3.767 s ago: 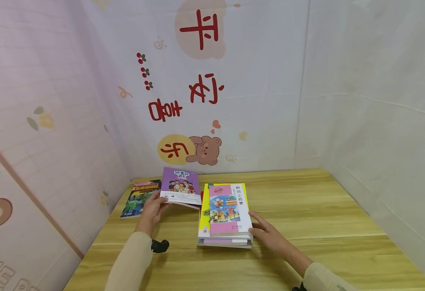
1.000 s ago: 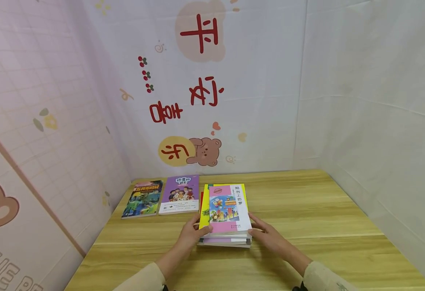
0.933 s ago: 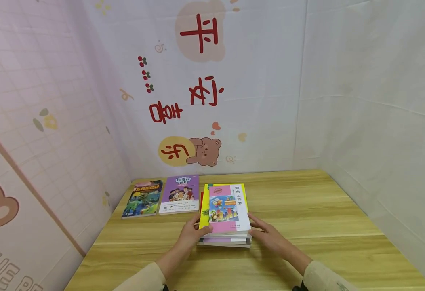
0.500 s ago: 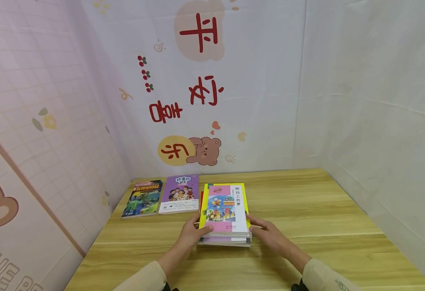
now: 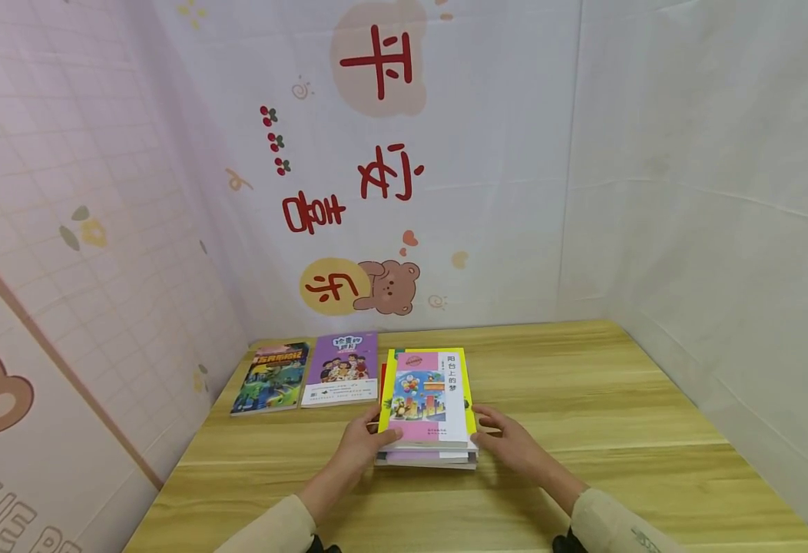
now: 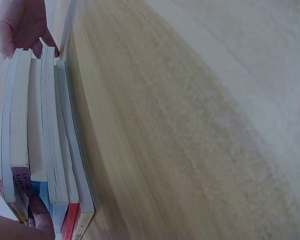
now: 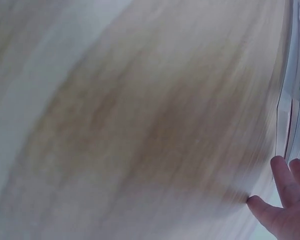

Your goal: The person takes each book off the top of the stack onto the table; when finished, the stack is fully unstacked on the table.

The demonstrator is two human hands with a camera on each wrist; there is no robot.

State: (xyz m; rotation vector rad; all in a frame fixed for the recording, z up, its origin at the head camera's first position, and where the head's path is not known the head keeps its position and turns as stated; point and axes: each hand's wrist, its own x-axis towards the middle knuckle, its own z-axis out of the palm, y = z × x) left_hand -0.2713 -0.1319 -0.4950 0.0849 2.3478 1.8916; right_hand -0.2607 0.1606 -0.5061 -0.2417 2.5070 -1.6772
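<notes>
In the head view a stack of paperback books [image 5: 428, 461] lies on the table. On top is a pink-and-white book [image 5: 418, 434], with a yellow-bordered book [image 5: 392, 365] just below it. My left hand [image 5: 355, 453] grips the stack's near left corner, thumb on the top cover; in the left wrist view a finger [image 6: 41, 215] bends against the spines. At the opposite side, my right hand [image 5: 518, 449] has its fingers [image 7: 285, 182] extended toward the page edges. A red book [image 5: 382, 376] peeks out at the stack's left. Most lower covers are hidden.
Left of the stack, a purple book [image 5: 342, 369] lies flat beside a green jungle-cover book [image 5: 273, 376]. The wooden table [image 5: 618, 430] meets a printed cloth backdrop [image 5: 501, 192] behind and at both sides.
Earlier my left hand held the purple book, which now lies flat; that hand has moved to the stack. Lately the pink-and-white book has shifted slightly left over the yellow one.
</notes>
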